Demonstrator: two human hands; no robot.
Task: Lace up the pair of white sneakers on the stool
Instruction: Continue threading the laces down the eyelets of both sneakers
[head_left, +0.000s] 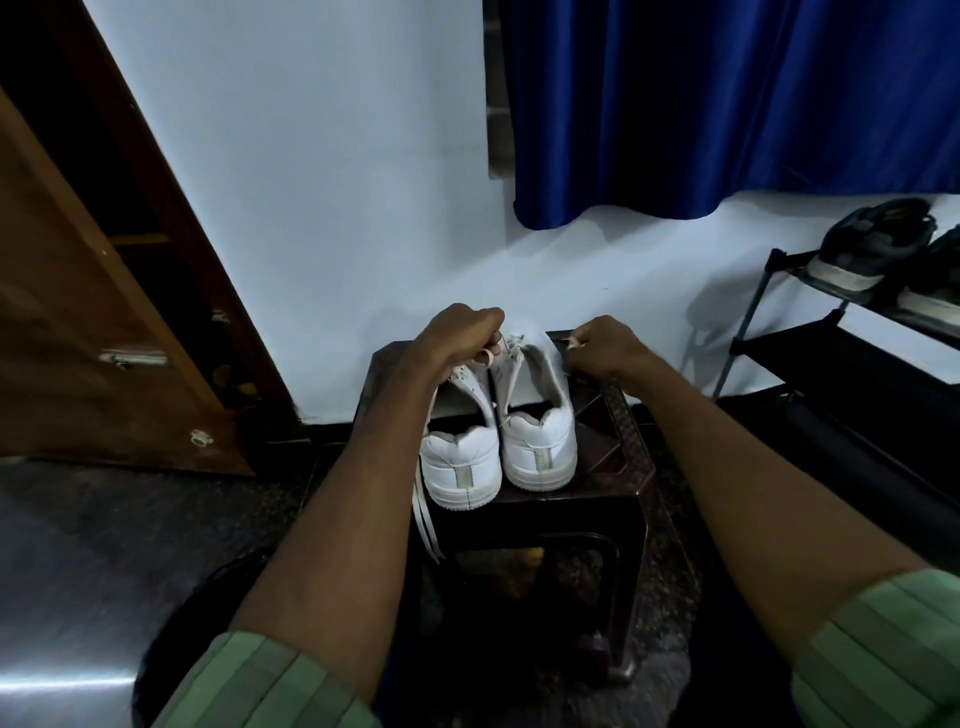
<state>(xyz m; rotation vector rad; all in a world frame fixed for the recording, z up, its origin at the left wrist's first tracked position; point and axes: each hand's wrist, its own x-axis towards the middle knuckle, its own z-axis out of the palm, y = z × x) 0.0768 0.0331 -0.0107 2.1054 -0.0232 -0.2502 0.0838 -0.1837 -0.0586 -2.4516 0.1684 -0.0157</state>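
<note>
Pair of white sneakers (498, 441): side by side on dark stool (602, 467), heels toward viewer. Left hand (460, 338) grip pinches a lace (423, 499) (ends dangling); right hand (605, 345) clenched on another lace end.

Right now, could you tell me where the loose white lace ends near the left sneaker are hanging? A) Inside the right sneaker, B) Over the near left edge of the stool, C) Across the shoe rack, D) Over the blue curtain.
B: the lace ends run down from the left sneaker past the front left edge of the stool, dangling beside it.
</note>
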